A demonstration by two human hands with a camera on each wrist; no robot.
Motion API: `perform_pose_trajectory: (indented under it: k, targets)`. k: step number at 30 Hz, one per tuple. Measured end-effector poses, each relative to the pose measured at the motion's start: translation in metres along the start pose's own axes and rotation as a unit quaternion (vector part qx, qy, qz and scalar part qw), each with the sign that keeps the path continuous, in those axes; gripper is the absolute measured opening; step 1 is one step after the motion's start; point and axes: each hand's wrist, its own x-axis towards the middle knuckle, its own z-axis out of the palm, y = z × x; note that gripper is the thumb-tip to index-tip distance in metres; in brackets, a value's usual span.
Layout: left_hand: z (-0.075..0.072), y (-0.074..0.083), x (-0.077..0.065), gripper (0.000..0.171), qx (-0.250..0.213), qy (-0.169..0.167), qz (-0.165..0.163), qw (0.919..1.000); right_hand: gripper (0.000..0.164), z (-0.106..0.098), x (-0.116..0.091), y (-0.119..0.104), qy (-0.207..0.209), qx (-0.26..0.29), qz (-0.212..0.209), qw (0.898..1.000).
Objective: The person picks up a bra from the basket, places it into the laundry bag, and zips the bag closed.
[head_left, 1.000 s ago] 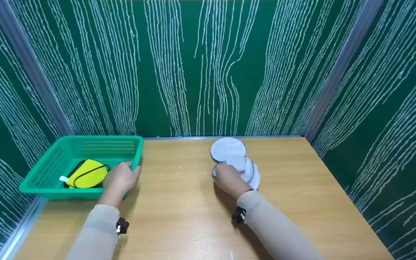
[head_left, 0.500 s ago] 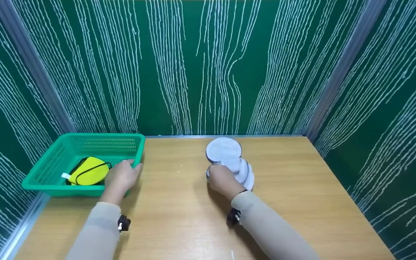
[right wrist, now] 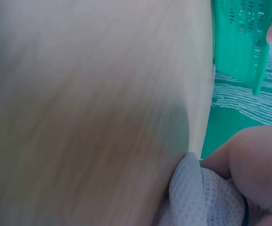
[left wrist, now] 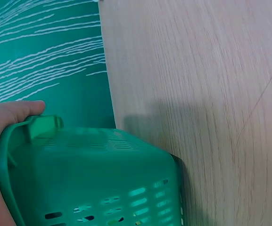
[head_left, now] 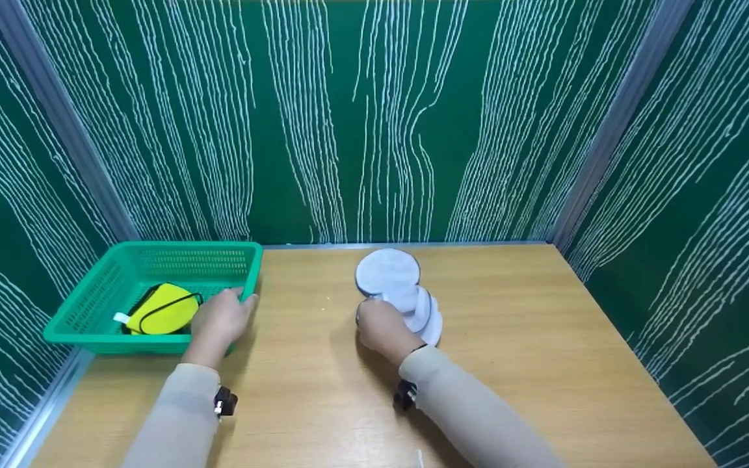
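Note:
In the head view my left hand point(head_left: 222, 322) grips the right rim of a green plastic basket point(head_left: 88, 292). The left wrist view shows that hand around the basket's rim point(left wrist: 6, 155). Inside the basket lies a flat yellow fabric piece point(head_left: 170, 309) with a black cord and a white tag. Farther right, my right hand point(head_left: 384, 325) pinches a whitish fabric article point(head_left: 387, 273) with rounded lobes and dark edging. Its mesh-like cloth point(right wrist: 206, 197) bunches at the fingers in the right wrist view. The hand hides part of the article, so I cannot tell its kind.
A wooden tabletop point(head_left: 309, 390) lies under both hands. Green panels point(head_left: 374, 130) with white wavy lines stand at the back and both sides. A thin white strip point(head_left: 420, 458) lies at the front edge of the view.
My right hand has moved left with the whitish fabric article, toward the basket. My left hand keeps its grip on the basket's rim, and the basket stays about where it was.

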Motion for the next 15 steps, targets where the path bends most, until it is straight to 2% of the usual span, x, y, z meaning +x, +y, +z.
perform_pose_trajectory:
  k: [2,6,7,9,13,15]
  targets:
    - [0.001,0.0,0.0,0.066,-0.001,0.002,0.0,1.0,0.014,0.017,0.006,0.005,0.023,-0.004,-0.011,1.0]
    - [0.001,0.001,-0.001,0.066,-0.004,0.005,-0.007,1.0,0.014,0.018,0.006,0.0,0.036,0.0,-0.029,0.999]
    - [0.001,0.001,-0.001,0.066,-0.006,0.004,-0.009,0.9999,0.014,0.017,0.006,-0.002,0.03,0.001,-0.031,0.999]
    - [0.001,0.001,-0.001,0.066,-0.009,0.002,-0.013,0.9999,0.015,-0.001,0.001,-0.014,0.003,0.013,-0.028,1.0]
    - [0.001,-0.001,-0.001,0.066,-0.011,-0.002,-0.009,0.9999,0.014,-0.003,0.001,-0.02,-0.016,0.016,-0.026,0.999]
    - [0.0,-0.001,-0.001,0.067,-0.011,-0.003,-0.009,0.9999,0.013,0.003,0.003,-0.02,-0.009,0.02,-0.03,0.999]
